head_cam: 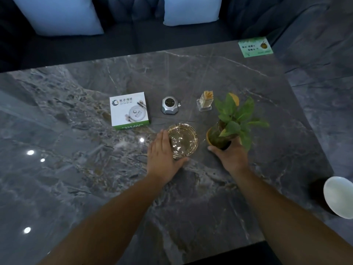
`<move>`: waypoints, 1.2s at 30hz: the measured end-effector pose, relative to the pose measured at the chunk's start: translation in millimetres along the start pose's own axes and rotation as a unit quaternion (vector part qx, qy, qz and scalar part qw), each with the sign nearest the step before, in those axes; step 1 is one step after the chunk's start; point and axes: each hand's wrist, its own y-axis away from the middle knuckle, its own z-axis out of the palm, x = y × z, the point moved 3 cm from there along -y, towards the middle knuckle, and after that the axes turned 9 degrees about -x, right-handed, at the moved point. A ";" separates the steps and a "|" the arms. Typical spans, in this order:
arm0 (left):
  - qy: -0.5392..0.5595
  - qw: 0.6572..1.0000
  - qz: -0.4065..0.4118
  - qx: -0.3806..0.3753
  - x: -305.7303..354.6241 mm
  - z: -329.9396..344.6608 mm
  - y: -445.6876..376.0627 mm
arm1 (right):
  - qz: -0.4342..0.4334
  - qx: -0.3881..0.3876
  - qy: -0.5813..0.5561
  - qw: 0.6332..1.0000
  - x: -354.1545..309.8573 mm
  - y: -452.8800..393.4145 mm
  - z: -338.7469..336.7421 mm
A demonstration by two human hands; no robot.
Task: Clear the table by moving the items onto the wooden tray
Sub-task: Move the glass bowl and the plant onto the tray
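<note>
Both hands are on items at once here. The glass ashtray sits on the counter just below the middle of the frame, and the left hand lies flat against its left flank, fingers stretched along the wall, thumb curling round the near rim: cupping it, not yet a closed lift by the look of it. Just to its right, the potted plant tips toward the left of frame, and the right hand is wrapped round the near underside of the pot, thumb showing at its left base. Whether the pot is off the surface, I cannot tell.

Further up the frame, three things wait untouched: the white box upper left of the ashtray, the silver gadget straight above it, the toothpick holder above the plant. A green card lies at the far right corner, and a white bowl pokes in at the right edge.

The tray is nowhere in shot. So the key relation is that each hand already has its own item on its own side, arms uncrossed; my read is that both carry off together once the tray is found.
</note>
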 end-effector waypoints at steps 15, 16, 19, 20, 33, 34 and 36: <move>0.038 0.998 -0.015 0.044 5.2 7.3 -0.5 | -0.013 -0.003 0.028 1.000 6.3 -1.7 6.4; 0.042 0.998 -0.016 0.046 5.1 7.2 -0.4 | -0.012 -0.002 0.027 1.000 6.5 -2.0 6.4; 0.055 0.997 -0.021 0.052 3.5 5.3 -0.2 | 0.003 -0.005 0.025 1.000 7.4 -4.1 6.9; 0.059 0.997 -0.020 0.054 2.7 4.5 0.0 | 0.008 -0.007 0.026 1.000 7.4 -4.5 7.2; 0.125 0.992 0.003 0.028 -1.1 -6.0 9.8 | -0.024 0.009 -0.010 1.000 6.2 1.4 -6.2; 0.128 0.991 0.004 0.027 -1.8 -6.7 11.0 | -0.025 0.013 -0.013 1.000 5.2 1.7 -7.7; 0.134 0.990 0.005 0.033 -3.5 -9.2 13.9 | -0.037 0.028 -0.024 0.999 2.6 2.6 -11.0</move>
